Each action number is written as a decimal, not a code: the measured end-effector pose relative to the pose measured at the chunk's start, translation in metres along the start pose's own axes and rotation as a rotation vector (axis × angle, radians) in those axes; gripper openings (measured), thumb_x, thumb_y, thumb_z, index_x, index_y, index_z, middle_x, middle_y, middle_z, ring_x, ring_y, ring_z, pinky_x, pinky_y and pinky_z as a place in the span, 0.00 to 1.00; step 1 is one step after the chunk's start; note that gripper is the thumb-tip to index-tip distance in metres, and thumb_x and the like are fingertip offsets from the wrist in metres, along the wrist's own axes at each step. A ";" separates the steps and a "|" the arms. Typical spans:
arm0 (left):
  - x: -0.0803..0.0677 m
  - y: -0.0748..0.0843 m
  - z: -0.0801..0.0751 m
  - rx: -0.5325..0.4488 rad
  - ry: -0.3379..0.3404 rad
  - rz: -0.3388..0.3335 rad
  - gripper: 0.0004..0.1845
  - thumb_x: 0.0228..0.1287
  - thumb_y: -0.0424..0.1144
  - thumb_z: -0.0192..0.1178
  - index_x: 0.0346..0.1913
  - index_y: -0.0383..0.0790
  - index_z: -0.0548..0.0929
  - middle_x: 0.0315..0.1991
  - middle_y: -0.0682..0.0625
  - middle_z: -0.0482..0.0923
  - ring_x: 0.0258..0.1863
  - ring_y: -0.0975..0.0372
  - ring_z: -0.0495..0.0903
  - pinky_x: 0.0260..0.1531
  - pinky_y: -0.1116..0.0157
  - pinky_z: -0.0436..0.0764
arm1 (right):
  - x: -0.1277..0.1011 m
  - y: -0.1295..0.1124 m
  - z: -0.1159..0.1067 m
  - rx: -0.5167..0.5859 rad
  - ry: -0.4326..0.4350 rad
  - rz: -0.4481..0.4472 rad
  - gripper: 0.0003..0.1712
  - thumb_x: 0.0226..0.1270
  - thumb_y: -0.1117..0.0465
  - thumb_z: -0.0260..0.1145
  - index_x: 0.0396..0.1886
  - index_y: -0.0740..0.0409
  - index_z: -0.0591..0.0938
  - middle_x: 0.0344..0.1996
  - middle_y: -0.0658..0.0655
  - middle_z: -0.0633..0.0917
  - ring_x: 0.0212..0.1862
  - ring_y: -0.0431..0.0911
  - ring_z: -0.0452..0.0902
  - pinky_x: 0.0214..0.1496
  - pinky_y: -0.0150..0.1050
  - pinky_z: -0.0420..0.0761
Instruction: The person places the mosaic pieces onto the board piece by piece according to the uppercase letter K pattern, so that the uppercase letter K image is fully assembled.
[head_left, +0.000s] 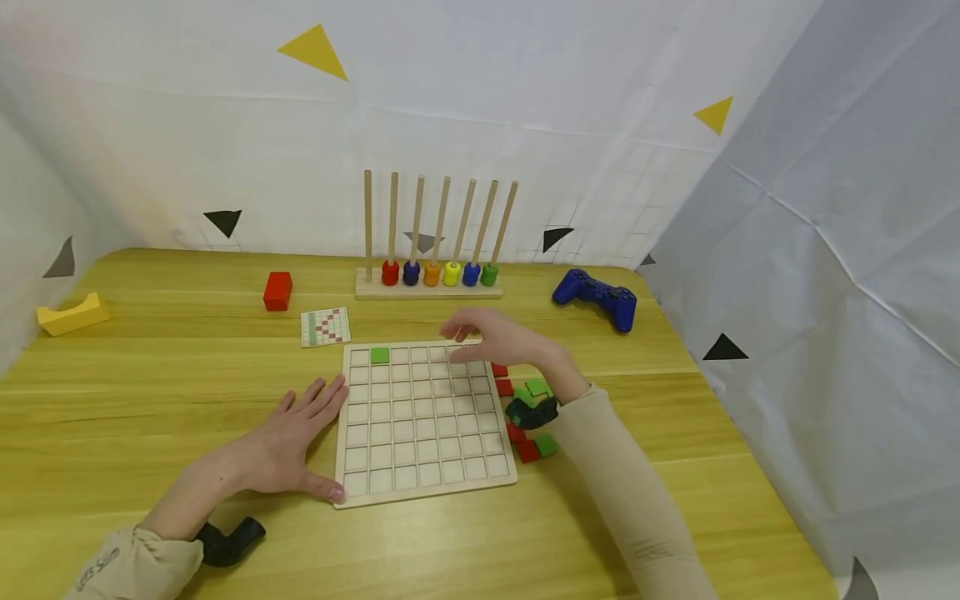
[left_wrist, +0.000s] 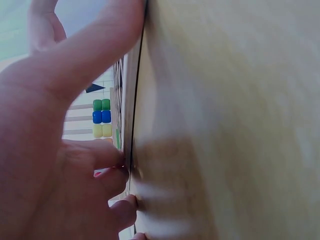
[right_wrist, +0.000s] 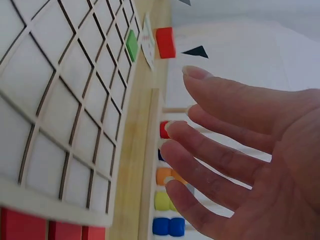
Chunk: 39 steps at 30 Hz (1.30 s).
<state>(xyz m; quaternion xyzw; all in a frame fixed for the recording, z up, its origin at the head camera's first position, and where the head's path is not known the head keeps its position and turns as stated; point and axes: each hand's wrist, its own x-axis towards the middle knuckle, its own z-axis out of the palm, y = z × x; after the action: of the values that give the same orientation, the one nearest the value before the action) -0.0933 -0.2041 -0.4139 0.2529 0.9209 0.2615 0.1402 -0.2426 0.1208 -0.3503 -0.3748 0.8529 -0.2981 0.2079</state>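
Observation:
A wooden grid board [head_left: 403,408] lies on the table, with one green square tile [head_left: 380,356] in a cell of its top row. My left hand [head_left: 277,446] rests along the board's left edge, fingers spread, its thumb by the near corner. Over the board's far right corner hovers my right hand [head_left: 498,337]; in the right wrist view its fingers [right_wrist: 215,155] are loosely bent and hold nothing. Red tiles [head_left: 528,451] and green tiles [head_left: 537,387] lie along the board's right side, partly hidden under the right wrist.
A small pattern card [head_left: 326,327] lies beyond the board's far left corner, near a red block [head_left: 277,292]. Behind the board stands a peg rack [head_left: 427,288] with coloured beads. A blue game controller [head_left: 596,298] is at the back right, a yellow arch block [head_left: 73,315] far left.

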 end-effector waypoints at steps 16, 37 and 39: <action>0.000 0.000 0.000 -0.011 -0.001 -0.003 0.73 0.39 0.73 0.71 0.79 0.32 0.46 0.81 0.37 0.37 0.78 0.37 0.37 0.70 0.32 0.38 | -0.059 0.037 -0.023 0.044 0.066 0.015 0.21 0.65 0.62 0.72 0.55 0.66 0.81 0.52 0.67 0.82 0.55 0.60 0.78 0.62 0.59 0.75; 0.000 0.001 -0.002 -0.034 -0.007 0.009 0.72 0.41 0.71 0.71 0.79 0.31 0.47 0.81 0.36 0.37 0.78 0.35 0.36 0.69 0.31 0.38 | -0.125 0.082 -0.030 0.009 0.152 0.140 0.21 0.64 0.60 0.73 0.54 0.64 0.82 0.51 0.65 0.84 0.53 0.60 0.78 0.63 0.61 0.73; 0.000 0.001 -0.002 -0.036 -0.008 0.007 0.72 0.41 0.71 0.71 0.79 0.31 0.47 0.81 0.36 0.37 0.78 0.35 0.36 0.69 0.31 0.38 | -0.128 0.085 -0.029 -0.001 0.146 0.161 0.22 0.63 0.59 0.73 0.54 0.63 0.83 0.51 0.63 0.84 0.54 0.58 0.78 0.63 0.59 0.73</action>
<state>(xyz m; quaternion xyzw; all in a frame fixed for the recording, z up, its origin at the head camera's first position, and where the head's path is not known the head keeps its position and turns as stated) -0.0935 -0.2045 -0.4123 0.2548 0.9145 0.2774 0.1474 -0.2226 0.2746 -0.3688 -0.2824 0.8933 -0.3066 0.1682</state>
